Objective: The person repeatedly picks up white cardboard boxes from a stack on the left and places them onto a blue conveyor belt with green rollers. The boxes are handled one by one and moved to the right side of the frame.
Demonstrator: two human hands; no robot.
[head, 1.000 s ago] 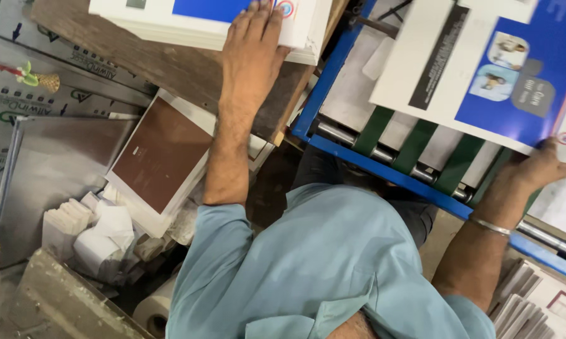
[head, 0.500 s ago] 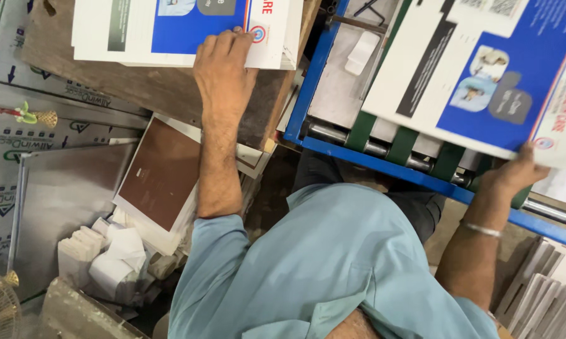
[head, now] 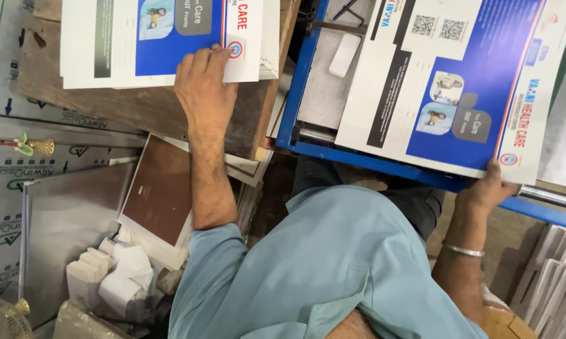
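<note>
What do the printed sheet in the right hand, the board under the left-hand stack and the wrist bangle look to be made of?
Printed sheet: probably coated paper or thin card; flat, crisp colour print.
Board: bare wood; brown, rough, visible grain.
Bangle: metal, likely steel or silver; thin with a bright shine.

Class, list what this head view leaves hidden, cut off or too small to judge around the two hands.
1. Left hand lies flat on the stack of sheets; how many sheets cannot be counted, and the top edge cuts the stack off.
2. Right hand holds a printed sheet; its fingers are hidden under the sheet.
3. The blue frame is largely covered by the sheet.
</note>
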